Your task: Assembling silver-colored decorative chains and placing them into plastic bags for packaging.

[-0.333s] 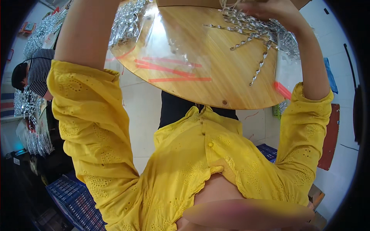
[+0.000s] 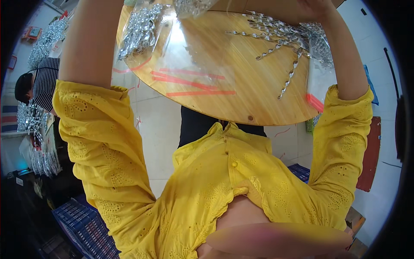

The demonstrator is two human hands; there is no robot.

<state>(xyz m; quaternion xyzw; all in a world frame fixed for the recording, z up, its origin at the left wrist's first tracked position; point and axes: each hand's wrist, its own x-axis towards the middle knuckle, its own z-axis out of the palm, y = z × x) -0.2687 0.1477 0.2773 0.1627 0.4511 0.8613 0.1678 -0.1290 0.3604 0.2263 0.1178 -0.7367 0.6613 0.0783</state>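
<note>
My left forearm (image 2: pixel 90 39) runs up past the top edge, so my left hand is out of the picture. My right hand (image 2: pixel 318 9) shows only in part at the top right, its fingers blurred and cut off. It is above a spread pile of twisted silver strips (image 2: pixel 280 31) on the round wooden table (image 2: pixel 258 82). Left on the table lies a clear bag of silver twisted pieces (image 2: pixel 140 32). Another clear bag with silver pieces (image 2: pixel 194 6) shows at the top middle; what holds it, if anything, is hidden. Flat clear plastic bags (image 2: pixel 194 56) lie between.
Red ribbon strips (image 2: pixel 200 93) lie near the table's front edge. A cardboard box (image 2: pixel 254 7) stands at the far side. Blue plastic crates (image 2: pixel 84 226) are on the floor. To the left, a person in a striped top (image 2: pixel 45 82) is beside hanging silver strands (image 2: pixel 43 47).
My right hand has moved up and away from the silver strips, mostly leaving the picture. A clear bag with silver pieces has come into view at the top middle.
</note>
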